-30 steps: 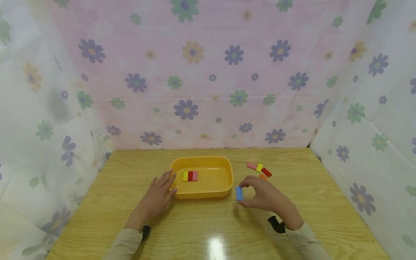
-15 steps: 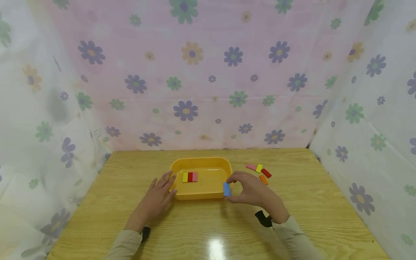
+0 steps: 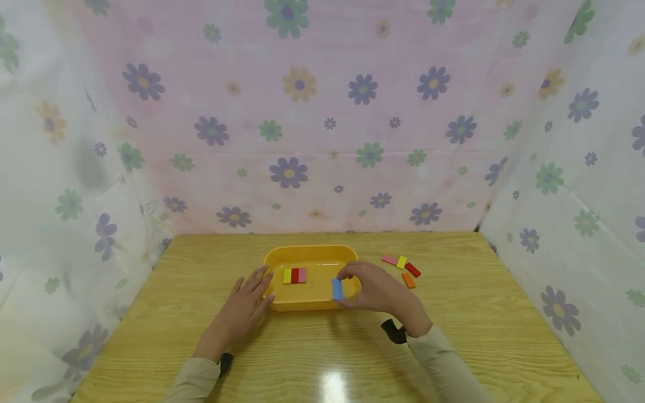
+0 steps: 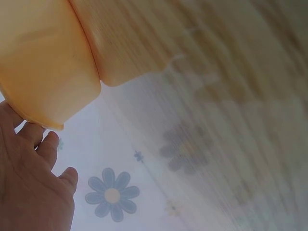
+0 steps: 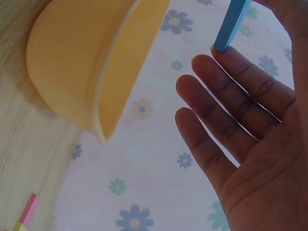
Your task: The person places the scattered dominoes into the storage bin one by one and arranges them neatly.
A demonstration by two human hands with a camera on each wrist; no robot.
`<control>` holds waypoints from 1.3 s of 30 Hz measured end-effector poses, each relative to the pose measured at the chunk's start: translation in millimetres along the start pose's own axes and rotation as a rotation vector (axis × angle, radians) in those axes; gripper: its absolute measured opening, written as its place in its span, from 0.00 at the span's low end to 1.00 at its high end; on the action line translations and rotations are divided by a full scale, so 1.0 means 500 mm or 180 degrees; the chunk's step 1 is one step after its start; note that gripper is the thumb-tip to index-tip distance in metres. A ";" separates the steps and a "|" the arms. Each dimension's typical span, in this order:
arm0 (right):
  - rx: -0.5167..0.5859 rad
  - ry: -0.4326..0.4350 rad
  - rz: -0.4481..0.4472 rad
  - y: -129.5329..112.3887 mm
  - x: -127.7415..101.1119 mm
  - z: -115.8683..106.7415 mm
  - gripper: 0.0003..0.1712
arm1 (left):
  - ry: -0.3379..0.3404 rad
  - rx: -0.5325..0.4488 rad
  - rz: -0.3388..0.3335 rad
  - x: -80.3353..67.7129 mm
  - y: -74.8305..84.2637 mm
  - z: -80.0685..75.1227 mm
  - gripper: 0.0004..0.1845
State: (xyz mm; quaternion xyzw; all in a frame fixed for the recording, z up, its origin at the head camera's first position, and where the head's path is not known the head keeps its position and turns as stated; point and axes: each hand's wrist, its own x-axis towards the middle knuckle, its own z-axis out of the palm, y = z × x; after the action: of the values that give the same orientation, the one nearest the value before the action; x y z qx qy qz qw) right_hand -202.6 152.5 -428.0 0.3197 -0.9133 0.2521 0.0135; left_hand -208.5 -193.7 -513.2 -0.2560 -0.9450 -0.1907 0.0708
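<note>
A yellow tray sits mid-table; a yellow, a red and a pink tile lie side by side inside it. My right hand pinches a blue tile upright over the tray's right front corner. In the right wrist view the blue tile shows between thumb and forefinger, beside the tray. My left hand rests flat on the table, its fingers straight, touching the tray's left front edge.
Loose tiles lie on the wooden table right of the tray: pink, yellow, red and orange. Flowered cloth walls close in the back and both sides.
My right hand has carried the blue tile leftward, from the table right of the tray to above the tray's right front corner. The left hand has stayed put.
</note>
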 end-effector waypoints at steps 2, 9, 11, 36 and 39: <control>0.0021 -0.0030 -0.0009 -0.001 0.009 0.002 0.24 | -0.0011 -0.0005 -0.0001 0.000 0.000 0.000 0.33; 0.0140 -0.0190 0.0050 -0.004 0.046 0.004 0.25 | -0.0009 0.0009 -0.0011 0.001 0.000 0.002 0.33; 0.0132 -0.0264 0.0094 -0.005 0.056 0.002 0.25 | -0.0016 0.0016 -0.0010 0.002 0.000 0.001 0.33; -0.0084 -0.0916 0.0363 0.007 0.188 0.008 0.22 | -0.0011 0.0007 -0.0011 0.002 0.003 -0.003 0.33; -0.0089 -0.0987 0.0395 0.010 0.203 0.014 0.20 | -0.0015 0.0015 0.0001 0.003 0.004 -0.005 0.33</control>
State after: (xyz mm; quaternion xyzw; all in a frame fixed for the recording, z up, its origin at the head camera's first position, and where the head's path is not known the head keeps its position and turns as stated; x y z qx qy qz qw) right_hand -285.5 94.2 -417.4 0.2975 -0.9258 0.1873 -0.1387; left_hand -208.6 -192.4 -510.0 -0.2563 -0.9456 -0.1878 0.0693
